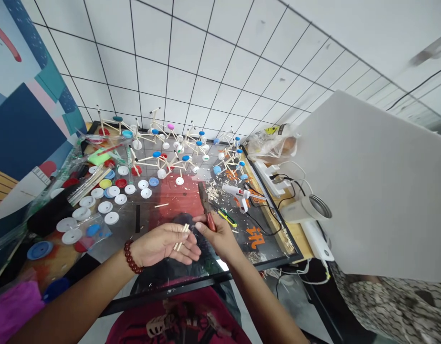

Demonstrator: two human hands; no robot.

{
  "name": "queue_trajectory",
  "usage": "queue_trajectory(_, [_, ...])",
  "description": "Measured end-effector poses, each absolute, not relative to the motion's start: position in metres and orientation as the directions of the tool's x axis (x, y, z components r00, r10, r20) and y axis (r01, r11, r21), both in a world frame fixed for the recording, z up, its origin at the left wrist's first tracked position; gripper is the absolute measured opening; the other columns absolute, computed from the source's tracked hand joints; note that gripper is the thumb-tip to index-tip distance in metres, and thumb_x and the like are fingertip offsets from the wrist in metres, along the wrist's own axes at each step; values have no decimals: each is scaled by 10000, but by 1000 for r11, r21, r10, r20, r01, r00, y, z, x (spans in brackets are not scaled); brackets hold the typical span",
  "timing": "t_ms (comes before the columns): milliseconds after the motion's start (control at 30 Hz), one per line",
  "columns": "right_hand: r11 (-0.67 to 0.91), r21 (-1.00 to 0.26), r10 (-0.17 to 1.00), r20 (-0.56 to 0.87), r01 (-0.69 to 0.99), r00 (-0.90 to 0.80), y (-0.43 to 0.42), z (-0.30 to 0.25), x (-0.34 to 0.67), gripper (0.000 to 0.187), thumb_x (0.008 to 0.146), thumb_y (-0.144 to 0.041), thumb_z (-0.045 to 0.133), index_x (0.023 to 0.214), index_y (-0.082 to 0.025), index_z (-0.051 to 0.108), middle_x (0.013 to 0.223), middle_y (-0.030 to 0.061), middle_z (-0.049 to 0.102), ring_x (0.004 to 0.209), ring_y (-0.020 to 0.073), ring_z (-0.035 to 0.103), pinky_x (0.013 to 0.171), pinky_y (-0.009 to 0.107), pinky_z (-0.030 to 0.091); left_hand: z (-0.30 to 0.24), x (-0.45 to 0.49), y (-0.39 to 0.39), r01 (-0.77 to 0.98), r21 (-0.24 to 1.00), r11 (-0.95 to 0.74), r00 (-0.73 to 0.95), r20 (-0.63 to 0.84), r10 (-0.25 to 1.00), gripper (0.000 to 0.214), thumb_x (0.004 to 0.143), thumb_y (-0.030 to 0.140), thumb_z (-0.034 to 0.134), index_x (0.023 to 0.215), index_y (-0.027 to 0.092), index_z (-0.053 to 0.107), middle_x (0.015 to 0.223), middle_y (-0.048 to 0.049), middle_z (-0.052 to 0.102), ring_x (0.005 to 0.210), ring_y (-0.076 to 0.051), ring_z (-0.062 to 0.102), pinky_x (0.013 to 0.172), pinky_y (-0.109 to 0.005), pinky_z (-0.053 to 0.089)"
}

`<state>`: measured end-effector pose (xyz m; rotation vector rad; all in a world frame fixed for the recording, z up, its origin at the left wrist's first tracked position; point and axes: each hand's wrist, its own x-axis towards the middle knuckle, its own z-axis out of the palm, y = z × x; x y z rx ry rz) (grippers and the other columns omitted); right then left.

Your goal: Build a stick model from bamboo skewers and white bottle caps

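Note:
My left hand (166, 244), palm up with a red bead bracelet at the wrist, holds several short pale wooden sticks (181, 237) under its thumb. To its right, my right hand (218, 236) is closed round the red handle of a knife (204, 200), whose dark, worn blade points away from me. The fingertips of both hands are close together above the dark tabletop (177, 272). Beside the blade lies a heap of small wood bits (214, 191). A yellow box cutter (227, 217) rests just right of my right hand.
A white glue gun (240, 193) with a black cord lies at the right, near a power strip (272, 179). Stick figures with coloured caps (186, 157) line the back. Loose bottle caps (105, 207) cover the left. A white board (371, 191) stands at the right.

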<state>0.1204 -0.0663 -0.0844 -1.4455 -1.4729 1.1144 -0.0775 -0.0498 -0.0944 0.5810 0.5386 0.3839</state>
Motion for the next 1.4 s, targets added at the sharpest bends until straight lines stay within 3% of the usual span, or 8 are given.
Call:
queue_trajectory(267, [7,-949,983,-51,315,-177,-60,-80,107,232,743,-418,742,696,-192,728,723,0,555,678,143,547,648,285,462,-100,-72,-56,-171,586,792,822,-359,443,225,835,312,692,945,117,671,1000,-217,743,913,-297,731,848,-450,540])
queue_trajectory(400, [-12,-944,988,-62,330,-142,-53,-76,111,195,735,-355,749,637,-192,708,682,-10,541,688,145,537,663,283,456,-99,-73,-55,-149,620,770,798,-385,463,338,857,410,652,1030,120,666,1070,-231,725,957,-301,722,871,-444,530])
queue_trajectory(533, [7,-945,990,-41,326,-138,-53,-82,112,205,719,-389,776,811,-207,756,758,2,581,779,167,567,753,310,475,-99,-70,-56,-162,657,736,762,-390,517,323,837,397,679,956,98,703,1011,-221,743,937,-291,727,873,-410,534])
queue_trajectory(633, [22,-964,998,7,266,-57,-60,-94,112,407,680,-448,811,1017,-233,738,903,15,581,837,175,579,796,329,488,-99,-68,-54,-329,572,751,661,-429,616,209,801,300,728,898,115,716,940,-154,763,908,-265,729,907,-437,531])
queue_trajectory(733, [49,-956,998,56,288,18,-69,-105,113,446,664,-444,828,1043,-235,721,953,27,577,879,189,577,823,345,490,-100,-67,-50,-462,494,737,580,-461,672,140,813,222,704,903,116,723,1004,-135,754,959,-238,712,949,-420,519])
queue_trajectory(967, [141,-876,977,199,461,78,-81,-100,101,230,685,-370,821,813,-220,703,899,35,583,888,215,579,826,358,491,-101,-64,-49,-545,431,719,478,-545,689,115,832,165,659,922,130,721,1139,-123,705,1079,-225,657,849,-306,551])
queue_trajectory(1200, [140,-924,983,173,355,64,-79,-100,86,88,727,-264,778,800,-229,741,902,37,618,904,199,606,846,338,491,-98,-57,-54,-592,412,692,464,-528,711,162,894,186,591,966,123,723,1075,-100,699,759,-117,652,728,-256,553])
queue_trajectory(1400, [135,-957,981,166,257,103,-76,-100,86,44,770,-249,719,772,-222,753,846,19,592,844,172,596,809,316,491,-97,-58,-50,-671,419,612,379,-516,768,132,877,146,604,919,118,725,1042,-103,714,906,-174,685,799,-283,564])
